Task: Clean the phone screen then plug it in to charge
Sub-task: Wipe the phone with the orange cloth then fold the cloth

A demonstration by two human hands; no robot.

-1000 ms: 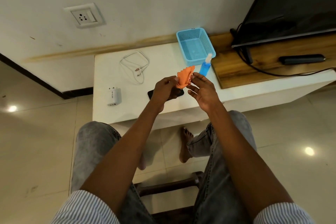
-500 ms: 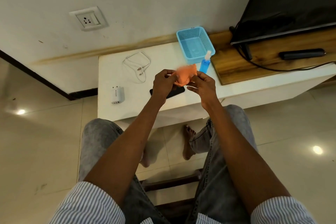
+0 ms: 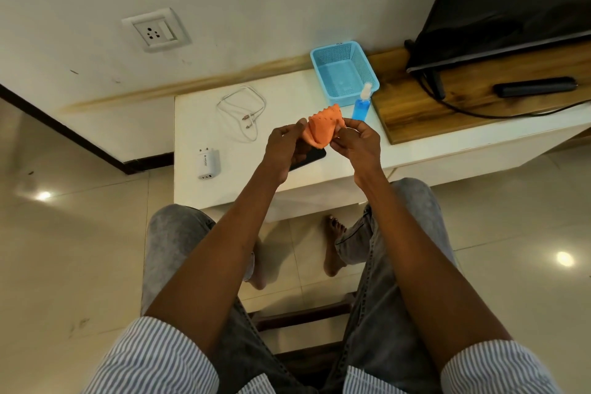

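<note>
While an orange cloth (image 3: pixel 322 128) is held up above the white table (image 3: pixel 287 99), it is pinched on one side by the fingers of the left hand (image 3: pixel 287 145) and on the other by the fingers of the right hand (image 3: pixel 356 144), so that it is stretched loosely between them with its zigzag edge uppermost. Both hands are closed on the cloth. A dark phone (image 3: pixel 308 158) is laid flat on the table directly beneath the hands, and only part of it is seen past the left wrist. A white charging cable (image 3: pixel 243 113) is coiled on the table further back and to the left, and a white charger plug (image 3: pixel 208 164) is laid near the table's left front corner, apart from the cable. A blue spray bottle (image 3: pixel 363 104) is stood upright just behind the right hand, beside a blue basket (image 3: pixel 343 73) set against the wall. A wall socket (image 3: pixel 156 30) is mounted on the wall above and to the left of the table.
</note>
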